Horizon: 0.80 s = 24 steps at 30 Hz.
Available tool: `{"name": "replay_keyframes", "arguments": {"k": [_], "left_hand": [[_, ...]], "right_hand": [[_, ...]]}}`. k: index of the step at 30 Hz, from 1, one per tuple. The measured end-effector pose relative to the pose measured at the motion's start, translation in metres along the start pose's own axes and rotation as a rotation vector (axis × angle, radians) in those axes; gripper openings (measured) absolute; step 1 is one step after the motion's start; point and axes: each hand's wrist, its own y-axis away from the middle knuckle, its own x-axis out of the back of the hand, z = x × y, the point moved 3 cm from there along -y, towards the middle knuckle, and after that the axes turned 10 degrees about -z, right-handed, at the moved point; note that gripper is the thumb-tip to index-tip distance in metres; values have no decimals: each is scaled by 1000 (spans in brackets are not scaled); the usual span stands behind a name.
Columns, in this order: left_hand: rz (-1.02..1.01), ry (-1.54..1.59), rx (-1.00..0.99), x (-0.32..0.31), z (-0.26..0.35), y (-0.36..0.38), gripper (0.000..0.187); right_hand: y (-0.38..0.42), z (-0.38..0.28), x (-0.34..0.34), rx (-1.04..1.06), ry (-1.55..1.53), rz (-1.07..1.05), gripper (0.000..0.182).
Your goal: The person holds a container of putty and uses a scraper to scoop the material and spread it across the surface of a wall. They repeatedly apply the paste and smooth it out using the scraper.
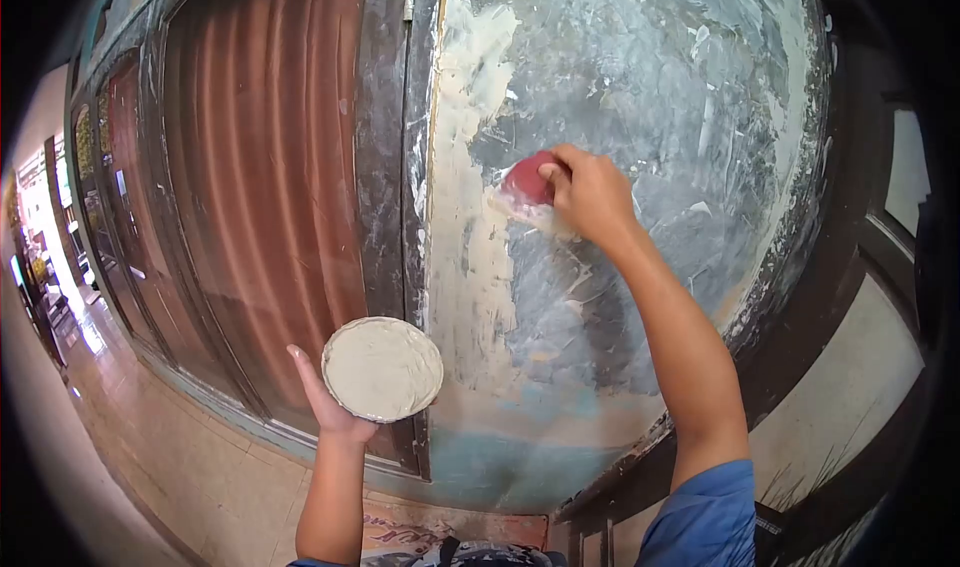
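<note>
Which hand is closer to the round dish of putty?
Left. The left hand holds the dish of putty from below; the right hand is up on the wall, gripping a red tool.

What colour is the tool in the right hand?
Red tool, gripped by the right hand; head view.

You can see a brown ribbed door [265, 167] on the left, a shiny tiled floor [170, 467] at the lower left, and a dark window frame [880, 237] on the right.
</note>
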Motion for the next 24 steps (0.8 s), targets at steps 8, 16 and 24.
{"name": "replay_keyframes", "arguments": {"k": [8, 16, 24], "left_hand": [[-10, 24, -22, 6, 2, 3, 106], [56, -4, -31, 1, 3, 5, 107], [30, 29, -26, -5, 5, 11, 105]], "right_hand": [[19, 11, -23, 188, 36, -84, 17], [4, 16, -3, 95, 10, 77, 18], [15, 6, -27, 190, 157, 13, 13]]}}
